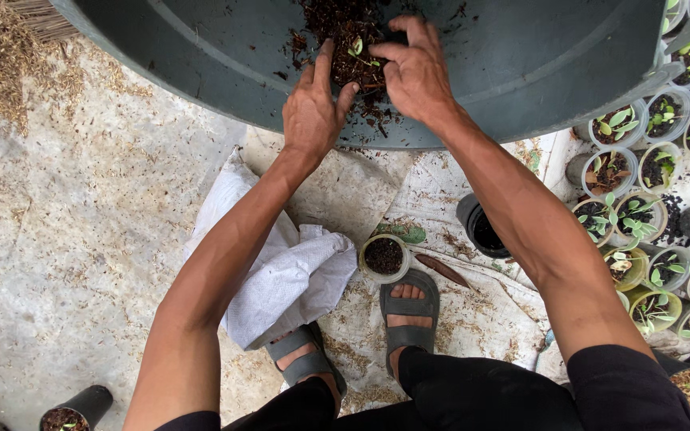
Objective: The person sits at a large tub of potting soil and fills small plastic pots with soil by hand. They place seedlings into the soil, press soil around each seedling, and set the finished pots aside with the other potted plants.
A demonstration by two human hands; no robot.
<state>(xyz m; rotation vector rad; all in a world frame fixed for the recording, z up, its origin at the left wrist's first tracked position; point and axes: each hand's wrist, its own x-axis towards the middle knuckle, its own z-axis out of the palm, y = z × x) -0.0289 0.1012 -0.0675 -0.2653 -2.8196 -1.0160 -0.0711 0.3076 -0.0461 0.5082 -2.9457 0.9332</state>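
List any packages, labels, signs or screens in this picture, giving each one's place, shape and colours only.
White woven sack: crumpled on the ground below the left forearm, by the left sandalled foot; white, soft, folded.
Flattened sack sheet: spread on the ground under the feet; off-white, strewn with soil crumbs.
No labels, signs or screens are visible.
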